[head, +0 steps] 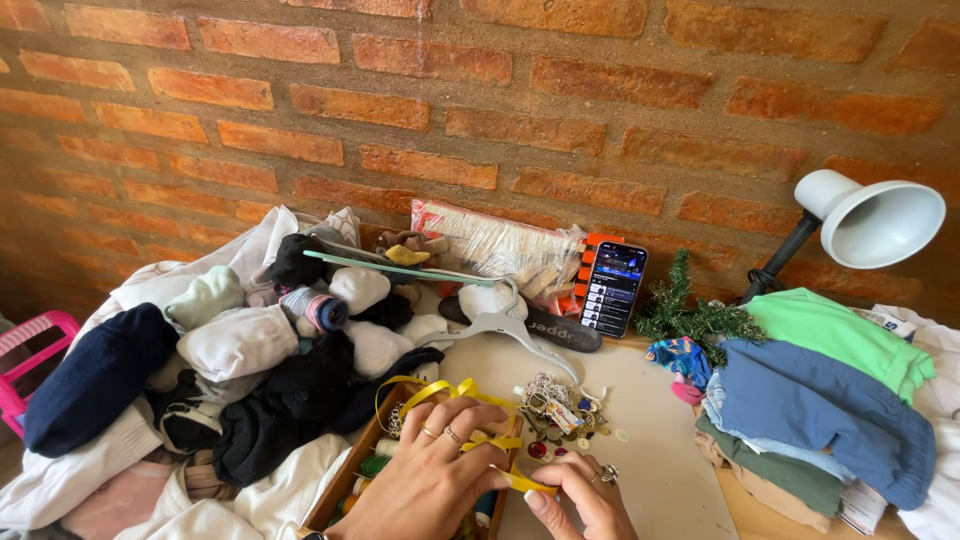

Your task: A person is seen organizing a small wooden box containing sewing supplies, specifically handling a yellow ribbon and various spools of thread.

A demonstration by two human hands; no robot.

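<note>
yellow ribbon (455,398) runs between our hands over the wooden tray (345,478) at the table's near edge. left hand (432,470) lies on the tangle with fingers curled, ribbon looped over them; right hand (585,497) pinches the free end tight between thumb and forefinger. we judge it light, limp and a bit slick — likely to slip or twist, so best held close to the loop, not at the tail. pile of socks (250,350) sits left, trinket heap (555,410) just beside, folded clothes (810,400) right.

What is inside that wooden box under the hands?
The wooden box shows thread spools, green among them. The left hand and yellow ribbon cover the rest.
</note>
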